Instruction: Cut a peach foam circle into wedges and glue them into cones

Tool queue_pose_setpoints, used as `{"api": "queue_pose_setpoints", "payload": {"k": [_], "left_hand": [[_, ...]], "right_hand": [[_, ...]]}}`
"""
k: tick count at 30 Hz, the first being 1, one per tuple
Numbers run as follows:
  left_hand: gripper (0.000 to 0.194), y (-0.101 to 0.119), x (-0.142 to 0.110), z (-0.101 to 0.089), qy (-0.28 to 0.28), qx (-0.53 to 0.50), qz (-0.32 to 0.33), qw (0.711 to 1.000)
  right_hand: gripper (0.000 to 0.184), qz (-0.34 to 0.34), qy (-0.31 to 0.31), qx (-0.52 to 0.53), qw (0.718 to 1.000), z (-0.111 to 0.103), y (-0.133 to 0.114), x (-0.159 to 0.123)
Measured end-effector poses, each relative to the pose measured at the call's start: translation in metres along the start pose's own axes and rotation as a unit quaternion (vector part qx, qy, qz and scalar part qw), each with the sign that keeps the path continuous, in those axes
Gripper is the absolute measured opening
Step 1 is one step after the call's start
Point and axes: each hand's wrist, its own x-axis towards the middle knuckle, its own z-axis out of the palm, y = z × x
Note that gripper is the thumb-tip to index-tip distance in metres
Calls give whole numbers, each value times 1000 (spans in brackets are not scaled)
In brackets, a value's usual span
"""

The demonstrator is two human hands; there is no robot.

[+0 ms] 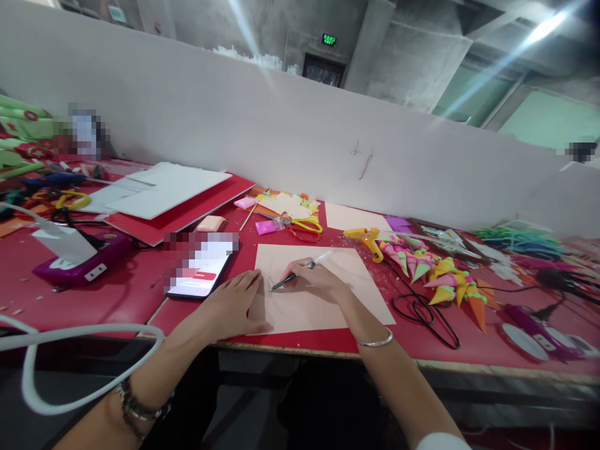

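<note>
A pale peach sheet of paper [328, 294] lies on the red table [94, 294] in front of me. My right hand [314, 281] is closed round a pen [300, 270], whose tip rests on the sheet's left part beside a faint drawn curve. My left hand [234, 306] lies flat with fingers stretched out, pressing the sheet's left edge. Just left of it a phone [199, 275] lies with its screen lit.
Yellow-handled scissors [304, 226] and paper scraps lie behind the sheet. A yellow glue gun [368, 239], a row of coloured paper cones [440, 275] and a black cord [422, 312] are to the right. White boards on a red sheet [164, 194] sit far left.
</note>
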Motion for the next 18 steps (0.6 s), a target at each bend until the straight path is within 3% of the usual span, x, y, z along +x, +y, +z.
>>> {"api": "queue_pose_setpoints", "payload": {"k": [7,13,18], "left_hand": [[98,-2,1,2,-1,-3,-3,1000],[99,-3,1,3,2,-10,0,1000],[100,-4,1,4,8,-5,7,1000]], "right_hand": [[38,89,-62,-8,994,-16,0,-11],[41,39,-17,-61,997,-20,-2,-9],[32,53,-65,-37,996,-15,-3,-7]]}}
